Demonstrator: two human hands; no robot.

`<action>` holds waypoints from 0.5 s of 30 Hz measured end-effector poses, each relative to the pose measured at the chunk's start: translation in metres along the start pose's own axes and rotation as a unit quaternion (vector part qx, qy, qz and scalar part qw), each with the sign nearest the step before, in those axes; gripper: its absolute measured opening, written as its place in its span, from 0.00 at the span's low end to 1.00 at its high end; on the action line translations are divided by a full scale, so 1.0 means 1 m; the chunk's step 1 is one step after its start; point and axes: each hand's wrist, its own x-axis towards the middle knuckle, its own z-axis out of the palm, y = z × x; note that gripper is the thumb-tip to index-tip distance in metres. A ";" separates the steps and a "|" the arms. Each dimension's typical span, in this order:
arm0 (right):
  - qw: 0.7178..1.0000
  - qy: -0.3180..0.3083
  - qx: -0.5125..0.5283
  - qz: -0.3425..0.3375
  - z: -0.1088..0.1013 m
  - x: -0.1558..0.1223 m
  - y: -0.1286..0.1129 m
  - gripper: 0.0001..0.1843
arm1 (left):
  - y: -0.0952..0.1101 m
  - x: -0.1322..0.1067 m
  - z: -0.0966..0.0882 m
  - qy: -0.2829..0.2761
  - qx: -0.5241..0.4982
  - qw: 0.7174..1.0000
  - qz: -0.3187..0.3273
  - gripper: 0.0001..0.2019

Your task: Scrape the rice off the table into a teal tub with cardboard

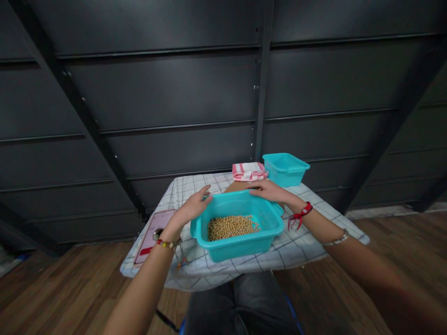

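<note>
A turquoise plastic basin stands upright in front of me, with a heap of small round tan beans on its floor, mostly towards the left. At its back left corner is my left hand, fingers stretched out over the rim. My right hand lies across the back right rim, fingers extended and pointing left. Both hands appear to touch the basin; neither holds any beans that I can see. The undersides of the fingers are hidden.
A second turquoise basin stands at the back right, beside a folded pink-and-white striped cloth. Something flat and brown lies behind the near basin. At left, a phone rests on the checked tablecloth. A dark panelled wall rises behind.
</note>
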 end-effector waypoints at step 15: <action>0.824 0.135 0.500 0.232 0.033 -0.032 -0.016 0.29 | -0.004 -0.049 0.012 0.146 -0.322 0.910 -0.218 0.31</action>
